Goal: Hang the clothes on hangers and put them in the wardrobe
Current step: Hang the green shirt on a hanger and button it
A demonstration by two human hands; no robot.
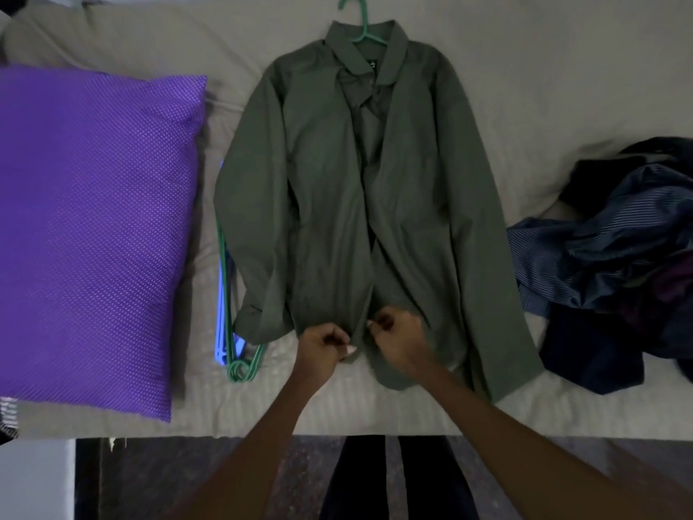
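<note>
Both fists, left hand (325, 344) and right hand (398, 336), pinch the hem of a green shirt (360, 204) already on its hanger (360, 22) beyond them; spare hangers (240, 364) to their left, unhung clothes (615, 264) to their right.

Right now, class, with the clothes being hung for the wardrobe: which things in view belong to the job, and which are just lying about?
Belong to the job:
green shirt
green hanger in its collar
spare hangers
pile of dark clothes
left hand and right hand, pinching the shirt's hem

Just lying about:
purple pillow
bed sheet
</note>
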